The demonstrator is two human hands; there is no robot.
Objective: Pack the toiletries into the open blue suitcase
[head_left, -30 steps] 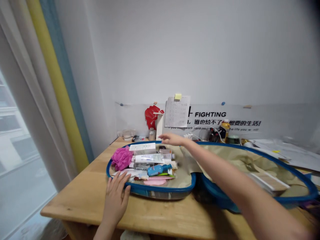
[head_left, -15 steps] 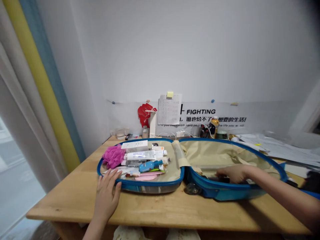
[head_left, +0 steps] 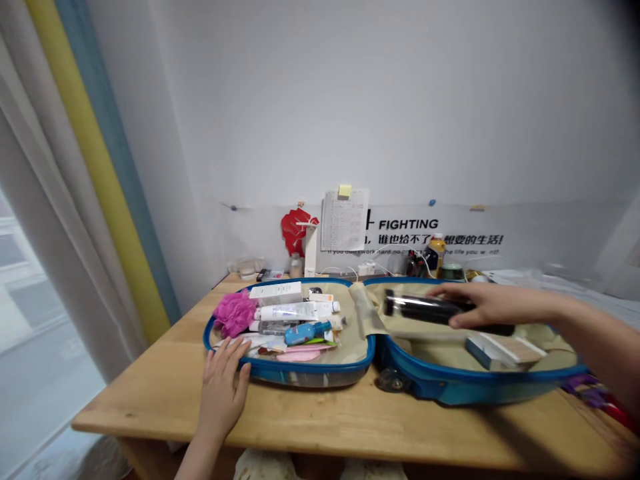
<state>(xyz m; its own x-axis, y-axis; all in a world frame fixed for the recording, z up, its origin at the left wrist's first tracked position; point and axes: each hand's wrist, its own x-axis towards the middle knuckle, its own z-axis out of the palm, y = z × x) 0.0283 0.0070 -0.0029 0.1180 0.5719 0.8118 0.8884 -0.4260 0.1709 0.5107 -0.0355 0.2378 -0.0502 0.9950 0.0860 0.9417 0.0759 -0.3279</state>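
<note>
We see right hand gripping black cylinder, right of centre, over open blue suitcase; white box below. Left hand, lower left, fingers loosely spread at rim; pink puff just above.

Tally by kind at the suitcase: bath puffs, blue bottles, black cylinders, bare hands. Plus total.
Pink bath puff: 1
Blue bottle: 1
Black cylinder, held: 1
Hands, left hand and right hand: 2
Total: 5
</note>
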